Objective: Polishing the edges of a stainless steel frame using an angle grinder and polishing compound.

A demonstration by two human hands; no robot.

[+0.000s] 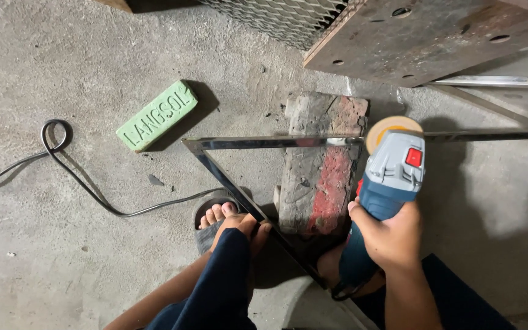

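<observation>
1. Far to the left of the left hand, a thin black power cord (80, 183) is lying in loops across the grey concrete floor (62, 256).
2. Up and to the left of that hand, a pale green rectangular bar with raised lettering (157, 115) is resting flat on the floor.
3. The left hand (242, 229) is closing narrowly around the slanted side of a shiny angled frame of flat steel strip (227, 177), just beside a sandalled foot (215, 218).
4. Between the two hands, a worn brick with red paint patches (319, 177) is propping up the frame's horizontal side.
5. The right hand (386, 235) is wrapping fully around the body of a blue-and-grey angle grinder with a red switch (389, 177).
6. Above the right hand, the grinder's tan buffing wheel (389, 127) is meeting the horizontal steel strip.
7. Further above that hand, a rusty drilled steel plate (435, 36) is sitting beside grey metal mesh (276, 18).
</observation>
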